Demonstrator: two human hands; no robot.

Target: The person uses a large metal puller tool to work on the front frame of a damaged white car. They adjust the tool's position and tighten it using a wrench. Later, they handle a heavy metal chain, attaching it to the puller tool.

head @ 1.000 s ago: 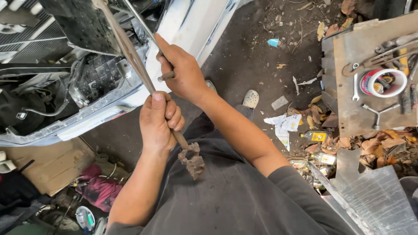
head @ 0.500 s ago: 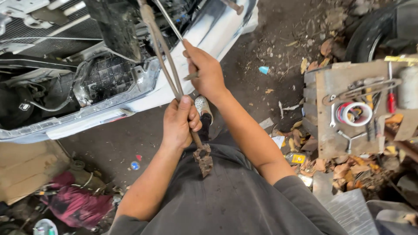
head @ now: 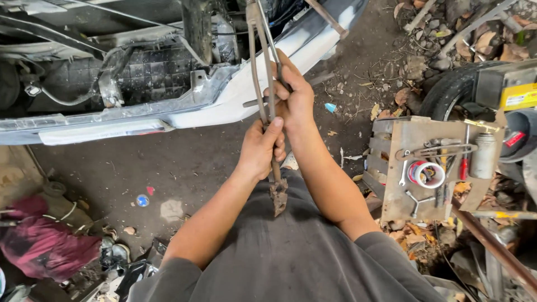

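The left hand (head: 260, 150) is closed around the lower part of a long rusty bar (head: 275, 184), and the right hand (head: 292, 96), just above it, grips the same bar together with a thin metal rod (head: 264, 33). The bar reaches up from the hands into the front of a white car (head: 246, 78), whose bumper (head: 112, 126) is already hanging loose. The levering seems not finished. To the right of the hands stands a wooden tool crate (head: 391, 168).

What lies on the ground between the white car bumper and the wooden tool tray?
In the head view, between bumper and tool tray: bare dirt, dry leaves, a small blue scrap.

Both hands (head: 277, 120) around rusty bar (head: 267, 106)
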